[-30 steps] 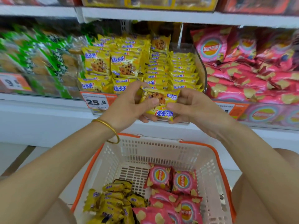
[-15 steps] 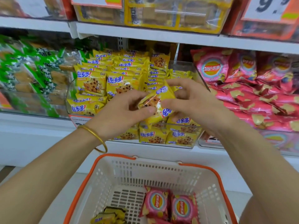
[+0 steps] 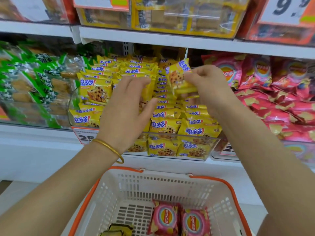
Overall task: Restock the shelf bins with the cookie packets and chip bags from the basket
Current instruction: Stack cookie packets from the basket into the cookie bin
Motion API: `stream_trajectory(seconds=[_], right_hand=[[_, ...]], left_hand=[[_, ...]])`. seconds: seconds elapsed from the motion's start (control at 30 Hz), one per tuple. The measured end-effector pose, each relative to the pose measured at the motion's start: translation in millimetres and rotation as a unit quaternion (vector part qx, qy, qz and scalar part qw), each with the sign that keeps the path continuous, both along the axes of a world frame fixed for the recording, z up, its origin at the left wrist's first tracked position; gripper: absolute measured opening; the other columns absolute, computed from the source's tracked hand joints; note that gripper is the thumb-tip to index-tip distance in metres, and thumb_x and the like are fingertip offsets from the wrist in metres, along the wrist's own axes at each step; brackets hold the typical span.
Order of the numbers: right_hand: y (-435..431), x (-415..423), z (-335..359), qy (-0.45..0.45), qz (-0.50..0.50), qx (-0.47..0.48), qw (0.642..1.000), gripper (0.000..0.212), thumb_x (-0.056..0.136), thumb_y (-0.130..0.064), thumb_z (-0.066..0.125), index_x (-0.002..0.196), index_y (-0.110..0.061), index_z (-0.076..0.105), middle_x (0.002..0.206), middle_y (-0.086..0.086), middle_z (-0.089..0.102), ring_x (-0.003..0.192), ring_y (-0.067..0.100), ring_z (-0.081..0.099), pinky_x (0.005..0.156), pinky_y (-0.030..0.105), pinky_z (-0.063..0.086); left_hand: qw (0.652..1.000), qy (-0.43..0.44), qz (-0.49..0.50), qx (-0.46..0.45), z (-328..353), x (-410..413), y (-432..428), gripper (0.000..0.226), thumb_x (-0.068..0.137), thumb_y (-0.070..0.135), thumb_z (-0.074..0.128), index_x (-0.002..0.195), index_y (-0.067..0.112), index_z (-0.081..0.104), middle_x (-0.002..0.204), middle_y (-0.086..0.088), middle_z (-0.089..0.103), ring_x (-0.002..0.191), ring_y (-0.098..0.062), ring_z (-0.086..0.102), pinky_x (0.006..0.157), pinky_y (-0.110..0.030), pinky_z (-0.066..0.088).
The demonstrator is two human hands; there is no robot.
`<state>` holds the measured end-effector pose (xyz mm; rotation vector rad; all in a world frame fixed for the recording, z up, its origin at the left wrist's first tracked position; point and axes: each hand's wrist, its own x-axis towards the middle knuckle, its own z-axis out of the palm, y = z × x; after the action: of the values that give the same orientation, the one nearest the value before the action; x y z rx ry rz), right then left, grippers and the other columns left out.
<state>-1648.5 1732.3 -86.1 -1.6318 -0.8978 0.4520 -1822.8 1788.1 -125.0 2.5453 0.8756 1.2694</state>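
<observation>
Right hand (image 3: 209,86): grip pinching yellow foil cookie packet (image 3: 178,76), held tilted above clear plastic shelf bin (image 3: 196,138).
Left hand (image 3: 126,106): grip wide, fingers flat on stocked rows.
Recommend: part row with left hand, seat packet upright, label forward.
Pink chip bags (image 3: 165,218) lie in white-and-orange basket (image 3: 211,179).

The bottom edge cuts off the cookie packets (image 3: 119,229) in the basket (image 3: 170,178)
</observation>
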Motion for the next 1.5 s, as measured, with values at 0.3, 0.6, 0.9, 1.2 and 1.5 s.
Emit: stream_trajectory(seconds=[0.3,0.6,0.9,1.2,1.5], right_hand=[[113.8,58.4,1.1,-0.275,-0.058,-0.082,0.956,0.030,0.094,-0.017,0.054,0.123,-0.016,0.061,0.129,0.007,0.058,0.116,0.026,0.055,0.099,0.033,0.043],[146.6,73.0,-11.1,-0.345,-0.071,-0.101,0.931,0.041,0.088,-0.006,0.060,0.125,-0.023,0.060,0.136,0.001,0.051,0.129,0.020,0.042,0.106,0.024,0.035],[122.5,63.0,-4.1,-0.310,-0.030,-0.139,0.940,0.057,0.085,-0.003,0.066,0.138,-0.015,0.047,0.136,0.004,0.049,0.133,0.025,0.038,0.105,0.026,0.035],[-47.0,-26.2,-8.1,-0.282,0.063,0.035,0.957,0.037,0.083,0.006,0.055,0.098,-0.028,0.061,0.099,-0.006,0.056,0.087,0.013,0.061,0.077,0.027,0.051],[-103.0,-28.3,-233.9,-0.281,0.289,-0.370,0.837,0.021,0.091,-0.001,0.044,0.090,-0.014,0.061,0.084,-0.001,0.054,0.074,0.011,0.044,0.069,0.024,0.031]], left_hand=[[0.966,0.196,0.023,0.167,-21.7,6.9,27.5,0.045,0.093,0.041,0.036,0.123,0.017,0.061,0.150,-0.014,0.036,0.141,-0.035,0.025,0.114,-0.058,0.016],[0.966,0.185,0.017,0.179,-23.8,6.0,29.1,0.045,0.095,0.040,0.036,0.121,0.015,0.063,0.150,-0.014,0.036,0.141,-0.034,0.026,0.114,-0.058,0.016],[0.968,0.177,-0.008,0.176,-25.0,2.8,32.7,0.044,0.096,0.040,0.036,0.120,0.016,0.063,0.150,-0.014,0.034,0.141,-0.033,0.024,0.115,-0.056,0.014],[0.955,0.126,-0.064,0.261,-30.2,-34.0,-20.5,0.026,0.091,0.018,0.049,0.102,0.009,0.070,0.127,-0.013,0.059,0.108,-0.037,0.052,0.088,-0.047,0.041],[0.898,0.391,-0.167,0.116,-127.9,-57.8,-76.6,0.032,0.081,0.026,0.042,0.093,0.015,0.069,0.115,-0.008,0.064,0.107,-0.029,0.052,0.078,-0.043,0.050]])
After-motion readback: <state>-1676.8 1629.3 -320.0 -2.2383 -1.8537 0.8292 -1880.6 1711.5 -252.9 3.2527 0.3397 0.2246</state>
